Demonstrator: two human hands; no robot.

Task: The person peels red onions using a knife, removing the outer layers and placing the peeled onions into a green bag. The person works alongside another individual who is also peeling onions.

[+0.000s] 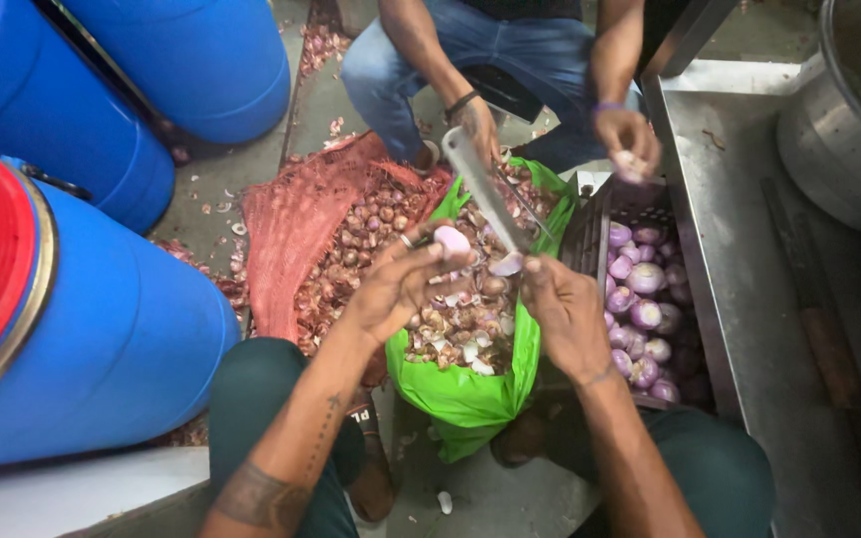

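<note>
Left hand [401,284] grips peeled onion [451,240] — right hand [562,309] holds knife [485,189] over green bag [470,399].

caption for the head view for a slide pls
Left hand holds a peeled pale-purple onion; right hand holds a long steel knife over a green plastic bag.

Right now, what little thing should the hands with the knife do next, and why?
Probably let the loose peel drop into the green bag. The left hand pinches a mostly peeled onion, the right hand grips the knife over the bag, and the bag already holds peels. The bare onion likely belongs in the dark crate afterwards.
</note>
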